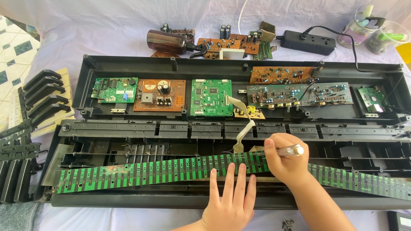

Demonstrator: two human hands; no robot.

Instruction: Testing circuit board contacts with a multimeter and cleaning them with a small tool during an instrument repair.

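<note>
Both hands work the long green key-contact circuit board [141, 173] lying across the open keyboard case [128, 64]: left hand [229, 201], fingers flat and spread, should pin it firmly while right hand [280, 160], closed around a clear-handled screwdriver [291, 150], keeps the tip square; case holds several mounted circuit boards [211, 97].

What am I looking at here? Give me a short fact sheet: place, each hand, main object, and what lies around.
Place: opened black keyboard casing on a pale cloth
Left hand: flat, fingers pressing on the long green contact strip
Right hand: gripping a clear-handled screwdriver, tip hidden over the strip
Inside casing: green circuit board, brown circuit board, grey ribbon cable
Left of casing: removed black keys
Behind casing: brown bottle, black power strip
</note>
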